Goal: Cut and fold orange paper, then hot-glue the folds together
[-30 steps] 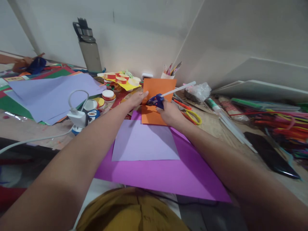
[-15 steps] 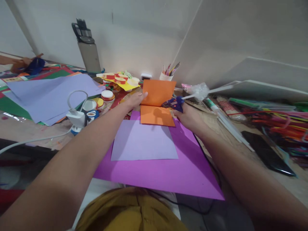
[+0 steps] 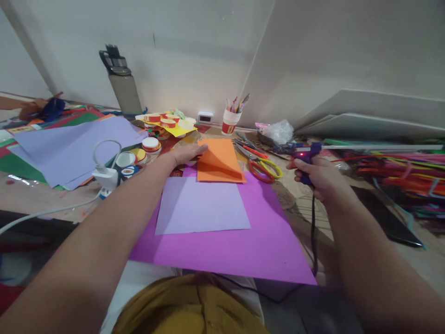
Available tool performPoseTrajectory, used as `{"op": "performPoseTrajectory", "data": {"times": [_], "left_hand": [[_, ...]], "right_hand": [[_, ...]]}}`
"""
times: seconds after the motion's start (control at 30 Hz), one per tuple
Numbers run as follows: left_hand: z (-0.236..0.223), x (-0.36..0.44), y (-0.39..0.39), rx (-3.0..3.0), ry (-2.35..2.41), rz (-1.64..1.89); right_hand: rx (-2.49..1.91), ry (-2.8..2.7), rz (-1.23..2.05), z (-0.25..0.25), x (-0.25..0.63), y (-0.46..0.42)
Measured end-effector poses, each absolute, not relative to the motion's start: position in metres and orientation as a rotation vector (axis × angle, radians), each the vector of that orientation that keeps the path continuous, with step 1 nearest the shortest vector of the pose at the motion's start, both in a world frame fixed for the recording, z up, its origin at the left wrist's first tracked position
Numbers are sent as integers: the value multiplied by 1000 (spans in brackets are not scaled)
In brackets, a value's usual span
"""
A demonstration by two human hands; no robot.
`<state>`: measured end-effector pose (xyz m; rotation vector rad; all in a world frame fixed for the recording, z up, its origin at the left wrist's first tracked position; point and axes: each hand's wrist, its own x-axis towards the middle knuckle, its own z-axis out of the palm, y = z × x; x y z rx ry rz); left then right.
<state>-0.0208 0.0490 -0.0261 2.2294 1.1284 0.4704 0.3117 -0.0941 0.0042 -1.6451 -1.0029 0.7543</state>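
Note:
A folded orange paper card (image 3: 219, 160) lies at the far end of the purple sheet, its near edge slightly raised. My left hand (image 3: 187, 154) holds the card's left edge, thumb on top; the other fingers are partly hidden. Below the card, a lavender sheet (image 3: 201, 206) rests on the large purple sheet (image 3: 225, 254). Off to the right, my right hand (image 3: 323, 178) is wrapped around a blue glue gun (image 3: 306, 152) with a red light lit. A long white glue stick (image 3: 382, 147) sticks out of its back, and its nozzle points left, away from the card.
Scissors with red and yellow handles (image 3: 262, 170) lie right of the card. Behind stand a paper cup of pens (image 3: 229, 125) and a bottle (image 3: 124, 95). Paint jars (image 3: 150, 144), a white charger (image 3: 106, 177) and lavender papers (image 3: 74, 146) lie left; a black phone (image 3: 389, 218) and pipe cleaners lie right.
The upper orange flap has folded down over the lower half. My right hand has drawn the glue gun away to the right, uncovering the scissors. My left hand remains at the card's left edge.

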Motion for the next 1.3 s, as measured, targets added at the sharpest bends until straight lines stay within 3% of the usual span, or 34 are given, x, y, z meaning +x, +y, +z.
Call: {"op": "performPoseTrajectory", "data": {"times": [0.17,0.5,0.7,1.3], "left_hand": [[-23,-19,50,2223,962,424],[-24,14,48,2877,838,240],[-41,22,42,2806,799,-97],[-36,18,35,2766,770,-46]], "right_hand": [[-1639,-800,821,-2,320,-91],[-1539,-775,881,-9,309,-85],[-1430,-750,936,-12,306,-84],[-1221,-770,1019,-31,308,-73]]}}
